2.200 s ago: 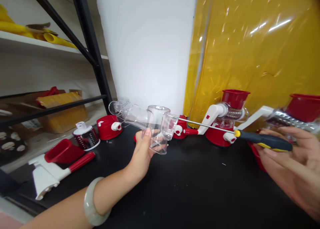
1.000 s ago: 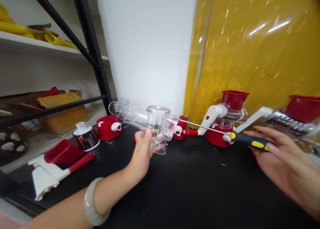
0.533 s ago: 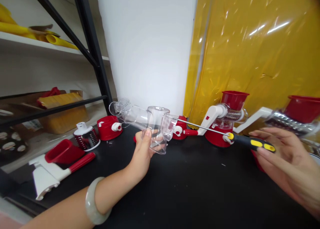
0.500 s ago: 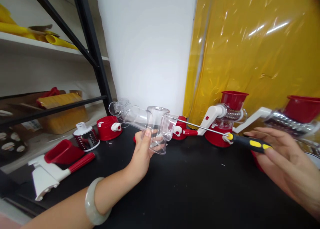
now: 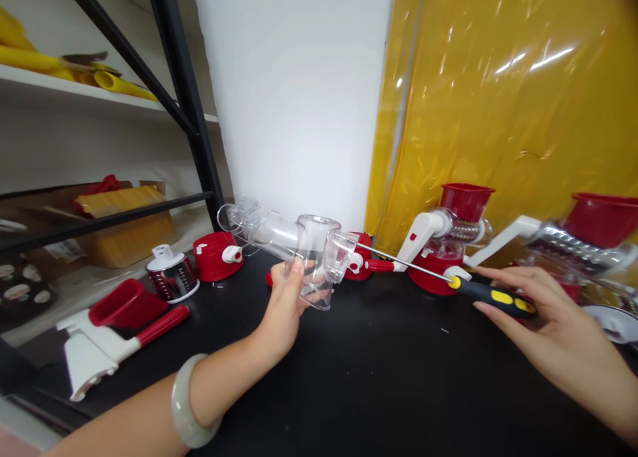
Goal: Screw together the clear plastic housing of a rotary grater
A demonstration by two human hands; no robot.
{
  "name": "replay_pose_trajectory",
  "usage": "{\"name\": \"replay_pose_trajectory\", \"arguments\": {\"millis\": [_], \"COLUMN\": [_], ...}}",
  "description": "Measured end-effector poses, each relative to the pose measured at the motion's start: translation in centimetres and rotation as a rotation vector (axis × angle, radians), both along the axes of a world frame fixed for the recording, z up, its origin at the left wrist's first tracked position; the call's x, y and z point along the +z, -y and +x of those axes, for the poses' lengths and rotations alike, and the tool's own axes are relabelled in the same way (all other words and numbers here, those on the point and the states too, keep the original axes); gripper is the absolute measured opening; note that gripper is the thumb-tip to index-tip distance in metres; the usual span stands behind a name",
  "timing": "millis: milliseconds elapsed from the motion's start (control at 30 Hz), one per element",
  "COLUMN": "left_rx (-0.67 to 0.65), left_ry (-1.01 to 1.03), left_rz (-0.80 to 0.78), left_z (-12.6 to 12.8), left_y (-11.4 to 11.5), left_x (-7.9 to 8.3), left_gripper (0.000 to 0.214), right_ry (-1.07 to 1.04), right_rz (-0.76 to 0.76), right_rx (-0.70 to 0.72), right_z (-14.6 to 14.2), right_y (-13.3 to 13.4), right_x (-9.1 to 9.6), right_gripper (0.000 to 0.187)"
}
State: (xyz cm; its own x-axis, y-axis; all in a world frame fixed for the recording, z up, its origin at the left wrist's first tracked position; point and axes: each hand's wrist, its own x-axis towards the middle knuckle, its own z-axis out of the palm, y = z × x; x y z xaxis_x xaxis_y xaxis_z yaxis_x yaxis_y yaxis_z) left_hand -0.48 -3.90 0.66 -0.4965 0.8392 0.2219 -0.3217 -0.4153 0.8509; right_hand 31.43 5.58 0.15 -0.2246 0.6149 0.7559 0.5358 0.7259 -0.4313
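Note:
In my left hand (image 5: 286, 297), fingers wrapped around its lower end, is a clear plastic grater body (image 5: 314, 244), held above the black table. My right hand (image 5: 543, 311) grips the black and yellow handle of a screwdriver (image 5: 491, 297) between thumb and fingers. Its long metal shaft points left, and the tip reaches the right-hand opening of the clear body; whether it touches a screw there I cannot tell. Another clear round part (image 5: 242, 218) shows behind the body's left end.
Left on the black table (image 5: 389, 384) are a red base (image 5: 214, 254), a grater drum (image 5: 172, 274), a red hopper (image 5: 127, 304) and a white crank with red handle (image 5: 162, 324). Assembled rotary graters (image 5: 466, 204) stand at right. A black-framed shelf (image 5: 187, 98) borders the left.
My right hand has shifted its hold on the screwdriver handle, thumb and fingers now further toward the shaft. The handle has dipped slightly. My left hand and the clear body have barely moved.

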Motion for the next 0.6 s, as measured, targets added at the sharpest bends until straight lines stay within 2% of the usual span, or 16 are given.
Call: {"name": "replay_pose_trajectory", "arguments": {"millis": [167, 400, 600], "left_rx": [-0.009, -0.032, 0.000], "left_ry": [0.010, 0.000, -0.010], "left_rz": [-0.017, -0.060, -0.086], "left_z": [0.00, -0.12, -0.12], "left_y": [-0.04, -0.32, -0.46], "left_x": [-0.34, -0.44, -0.28], "left_gripper": [0.051, 0.049, 0.051], "right_ry": [0.041, 0.196, 0.229], "right_rz": [0.089, 0.336, 0.331], "right_rx": [-0.035, -0.030, -0.048], "right_z": [0.17, 0.61, 0.86], "right_y": [-0.16, -0.33, -0.44], "right_x": [-0.34, -0.47, -0.68], "right_gripper": [0.029, 0.013, 0.014]}}
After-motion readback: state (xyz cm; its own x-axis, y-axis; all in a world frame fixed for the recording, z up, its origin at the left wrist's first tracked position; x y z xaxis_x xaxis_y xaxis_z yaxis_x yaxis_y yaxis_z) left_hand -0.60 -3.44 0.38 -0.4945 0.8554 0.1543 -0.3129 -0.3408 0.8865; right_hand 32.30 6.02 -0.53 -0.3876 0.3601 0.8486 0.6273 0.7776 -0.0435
